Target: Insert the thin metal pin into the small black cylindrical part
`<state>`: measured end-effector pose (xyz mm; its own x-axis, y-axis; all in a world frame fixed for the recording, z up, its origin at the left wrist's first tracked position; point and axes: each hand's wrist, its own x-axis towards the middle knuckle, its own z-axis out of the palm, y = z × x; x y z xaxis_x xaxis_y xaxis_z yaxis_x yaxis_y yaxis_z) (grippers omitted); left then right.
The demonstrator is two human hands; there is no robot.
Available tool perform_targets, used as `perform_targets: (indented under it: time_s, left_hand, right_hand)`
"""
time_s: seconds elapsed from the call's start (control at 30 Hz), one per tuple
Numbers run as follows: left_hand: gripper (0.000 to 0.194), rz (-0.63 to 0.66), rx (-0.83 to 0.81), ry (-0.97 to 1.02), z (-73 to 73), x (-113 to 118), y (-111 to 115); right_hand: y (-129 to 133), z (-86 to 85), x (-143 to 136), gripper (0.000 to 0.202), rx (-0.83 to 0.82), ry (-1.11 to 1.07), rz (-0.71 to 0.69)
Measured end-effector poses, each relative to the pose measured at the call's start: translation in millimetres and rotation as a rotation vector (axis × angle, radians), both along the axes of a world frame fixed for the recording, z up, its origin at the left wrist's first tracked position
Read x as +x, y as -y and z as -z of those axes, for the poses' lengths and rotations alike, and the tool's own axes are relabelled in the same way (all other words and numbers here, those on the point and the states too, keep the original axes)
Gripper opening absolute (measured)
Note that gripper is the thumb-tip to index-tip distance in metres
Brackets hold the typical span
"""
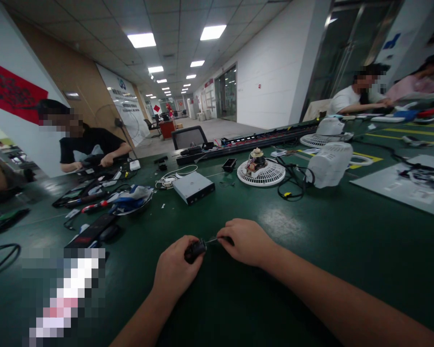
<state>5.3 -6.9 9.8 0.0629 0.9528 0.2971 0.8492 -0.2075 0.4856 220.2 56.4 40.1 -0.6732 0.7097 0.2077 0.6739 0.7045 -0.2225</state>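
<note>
My left hand (177, 265) is closed round a small black cylinder-like part (196, 250), whose exact kind I cannot make out. From the right, my right hand (246, 242) pinches a thin metal tool (212, 239), with its tip at the open end of the black part. Whether the tip touches or enters the part is too small to tell. Both hands are low over the dark green table (217, 308). Beyond them lies a silver optical disc drive (193, 185) with a black front.
A white fan grille with an exposed motor (261, 169), a small black box (230, 165) and a white plastic housing (329, 164) stand farther back. Cables and tools clutter the left. A person in black (94, 144) works at far left; others sit at far right.
</note>
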Motion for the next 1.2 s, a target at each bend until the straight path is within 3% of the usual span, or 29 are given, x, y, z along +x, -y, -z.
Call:
perform_targets:
  time_s: [0.2, 0.33, 0.43, 0.6, 0.93, 1.1, 1.2]
  left_hand:
    - [0.023, -0.096, 0.020, -0.002, -2.4, 1, -1]
    - [0.022, -0.138, 0.000, -0.030, -2.9, 0, -2]
    - [0.023, -0.144, -0.003, -0.032, -1.4, -1, -4]
    - [0.026, -0.149, -0.035, -0.023, 0.4, -2, -4]
    - [0.028, 0.096, 0.050, -0.024, -0.5, 1, 1]
    - [0.027, 0.158, 0.169, -0.085, -2.4, 2, 3]
    - [0.027, 0.190, 0.210, -0.106, -3.6, 1, 3]
  right_hand:
    - [-2, 2.6, -1, 0.023, -0.022, -0.064, 0.200]
    - [-6, 11.6, -10, 0.017, -0.122, -0.206, 0.183]
    - [-11, 19.6, -18, 0.036, -0.174, -0.204, 0.147]
    - [-17, 24.5, -18, 0.016, -0.210, -0.210, 0.103]
    - [-14, 19.7, -14, 0.018, -0.674, -0.771, 0.035]
    - [-3, 20.6, -20, 0.014, -0.770, -0.778, 0.037]
    - [2, 17.8, -19, 0.009, -0.681, -0.717, 0.036]
